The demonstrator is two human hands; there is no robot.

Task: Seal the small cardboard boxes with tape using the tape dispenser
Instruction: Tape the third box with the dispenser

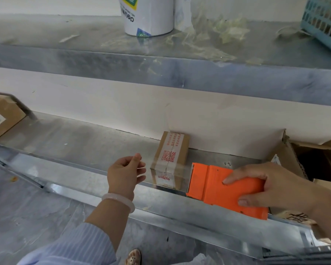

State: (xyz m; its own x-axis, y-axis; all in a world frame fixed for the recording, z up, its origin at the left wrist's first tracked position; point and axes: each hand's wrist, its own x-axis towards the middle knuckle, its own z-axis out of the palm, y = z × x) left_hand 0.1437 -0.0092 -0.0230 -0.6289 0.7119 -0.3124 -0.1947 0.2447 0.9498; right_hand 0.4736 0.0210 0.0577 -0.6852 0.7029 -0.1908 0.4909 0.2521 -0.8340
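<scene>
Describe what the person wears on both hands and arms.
The left hand is bare; its wrist carries a pale, translucent bangle, and a light blue sleeve with fine stripes covers the forearm. The right hand shows no ring, bangle or sleeve in view.

On the upper metal shelf (84, 60) stands a white roll (151, 16) with a green-and-yellow label, crumpled clear scraps (229, 31) lying just beside it. A blue plastic basket (325, 22) sits at the right end. On the lower shelf (75, 142), an open corrugated carton (287, 152) (flaps torn) stands at the right. Grey floor (27, 217) lies below.
</scene>
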